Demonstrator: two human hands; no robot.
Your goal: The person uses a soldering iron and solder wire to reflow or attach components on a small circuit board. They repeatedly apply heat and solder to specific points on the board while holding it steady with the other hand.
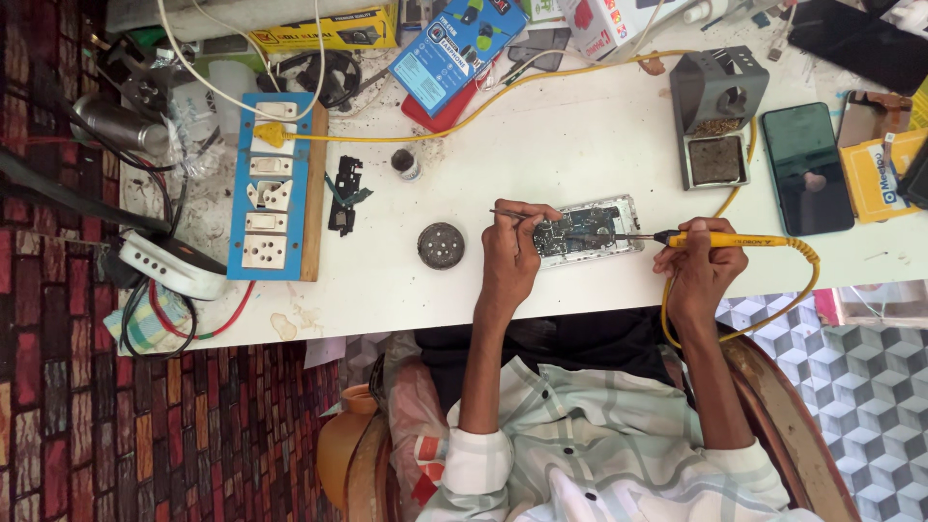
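On the white table (580, 145), from the left, a blue switch board (274, 184) lies beside a small round tin (441, 245). Next, the left hand (509, 253) pinches thin tweezers (514, 215) over an opened phone (590, 230). Farther right, the right hand (698, 266) has its fingers curled tight round a yellow soldering iron (720, 239), its tip touching the phone's circuit board.

The opened phone (590, 230) lies near the table's (580, 135) near edge, between the left hand (509, 253) and right hand (698, 271). A round tin (441, 245) sits just left of it; the iron stand (715, 116) behind, rightward; the switchboard (274, 184) along the left edge.
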